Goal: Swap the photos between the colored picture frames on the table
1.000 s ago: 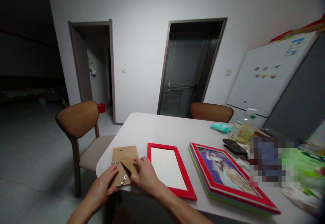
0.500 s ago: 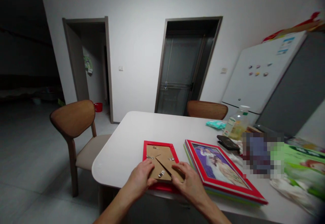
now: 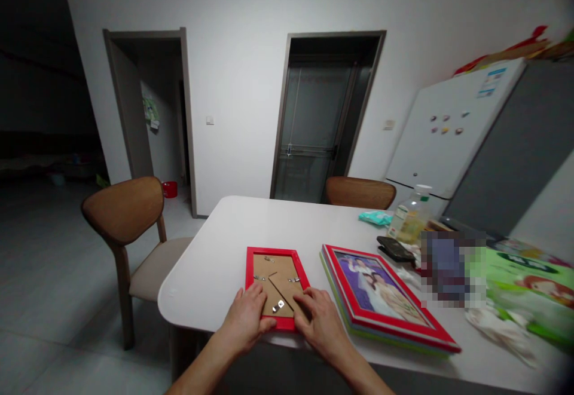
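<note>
Near the front edge of the surface (image 3: 210, 263), in from its near left corner, my red frame (image 3: 250, 271) lies back side up, the brown backing board (image 3: 278, 267) within its rim. My left hand (image 3: 244, 318) and right hand (image 3: 323, 323) touch its near corners, fingers half-curled; whether these hands grip or merely press, I cannot tell. A stack of framed pictures (image 3: 379, 293) lies just to the right.
</note>
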`<state>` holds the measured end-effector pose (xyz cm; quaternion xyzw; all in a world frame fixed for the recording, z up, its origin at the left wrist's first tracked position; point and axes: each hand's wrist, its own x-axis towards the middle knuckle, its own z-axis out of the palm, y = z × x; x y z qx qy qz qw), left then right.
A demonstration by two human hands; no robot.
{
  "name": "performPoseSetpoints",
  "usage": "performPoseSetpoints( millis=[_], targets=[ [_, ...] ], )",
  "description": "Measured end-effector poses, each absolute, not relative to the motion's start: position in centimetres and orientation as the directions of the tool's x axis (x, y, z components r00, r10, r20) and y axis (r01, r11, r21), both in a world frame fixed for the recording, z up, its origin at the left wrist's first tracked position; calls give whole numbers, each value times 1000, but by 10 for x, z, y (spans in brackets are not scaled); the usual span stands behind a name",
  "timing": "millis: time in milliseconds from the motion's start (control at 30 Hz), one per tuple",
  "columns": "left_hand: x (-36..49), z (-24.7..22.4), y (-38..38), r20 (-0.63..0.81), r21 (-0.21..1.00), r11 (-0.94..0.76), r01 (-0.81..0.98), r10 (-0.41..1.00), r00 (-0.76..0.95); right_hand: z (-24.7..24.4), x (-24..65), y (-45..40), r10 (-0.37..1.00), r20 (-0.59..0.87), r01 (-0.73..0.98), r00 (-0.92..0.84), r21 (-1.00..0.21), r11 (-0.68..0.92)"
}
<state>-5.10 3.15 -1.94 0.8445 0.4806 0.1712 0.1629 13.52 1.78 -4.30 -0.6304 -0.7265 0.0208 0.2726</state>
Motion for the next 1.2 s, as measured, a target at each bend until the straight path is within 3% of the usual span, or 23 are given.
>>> performPoseSetpoints(
  millis=[133, 400, 600, 867, 1200],
  targets=[
    [-49, -22, 29, 92, 425, -471, 773, 872, 480, -41, 134, 21, 925, 372, 895, -83, -380, 233],
    [-54, -36, 28, 174, 415, -534, 736, 841, 513, -38, 136, 28, 932, 336, 913, -134, -325, 249],
    [-53, -37, 29, 160, 438, -505, 744, 858, 489, -32, 139, 58, 954, 297, 960, -40, -254, 119],
    [-54, -27, 27, 139, 449, -494, 745, 862, 488, -33, 144, 85, 966, 255, 969, -36, -228, 96],
    [-56, -22, 22, 122, 473, -459, 752, 879, 460, -34, 148, 88, 964, 252, 952, -86, -265, 154]
  ],
)
